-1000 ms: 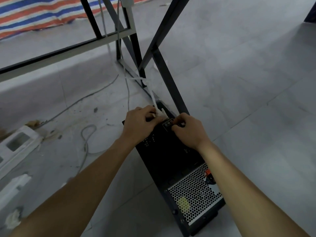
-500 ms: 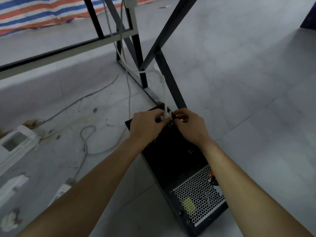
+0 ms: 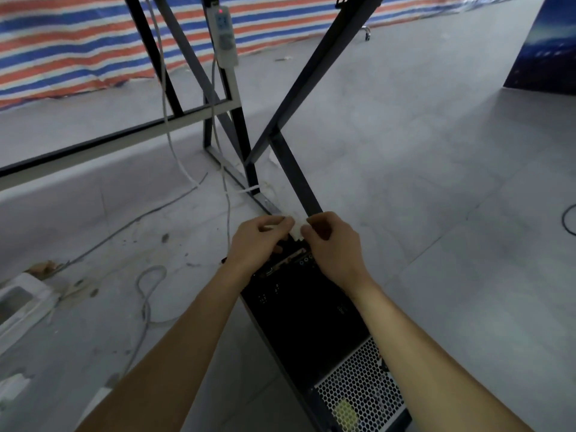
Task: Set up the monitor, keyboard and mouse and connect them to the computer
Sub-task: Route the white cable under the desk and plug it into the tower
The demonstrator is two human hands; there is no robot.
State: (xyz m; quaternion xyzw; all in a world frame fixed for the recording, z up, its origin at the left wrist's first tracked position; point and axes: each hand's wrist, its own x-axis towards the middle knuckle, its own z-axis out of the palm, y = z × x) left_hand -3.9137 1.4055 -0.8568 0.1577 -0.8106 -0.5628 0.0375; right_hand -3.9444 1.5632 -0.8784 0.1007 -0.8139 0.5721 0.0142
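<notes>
Both hands pinch one white cable plug [image 3: 296, 228] over the port end of the black computer tower [image 3: 307, 310] lying on the grey floor: left hand [image 3: 261, 241], right hand [image 3: 334, 244]. Head view: align plug squarely with its port, then press straight, avoiding sideways force.

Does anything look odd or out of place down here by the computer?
Yes: the computer case lies flat on the bare floor, ports up. A power strip hangs from the desk frame, and loose cable coils across the dusty floor.
</notes>
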